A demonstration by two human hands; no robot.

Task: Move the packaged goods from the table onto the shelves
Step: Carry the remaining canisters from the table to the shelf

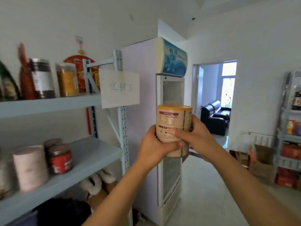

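Shelves (48, 105) at left; L hand (155, 148) + R hand (196, 136) fingers (175, 132) wrap tin (172, 116).

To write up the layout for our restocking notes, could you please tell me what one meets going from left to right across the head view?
Red bottle → dark jar with a silver lid → orange jar → paper sign → tin held in both hands → doorway → far shelving unit.

Soft, even daylight fills the room, blown out at the window (228, 70) beyond the doorway (211, 82), while blur smears the jars (42, 78) on the shelves (48, 105) and wide-angle distortion bends the edges.
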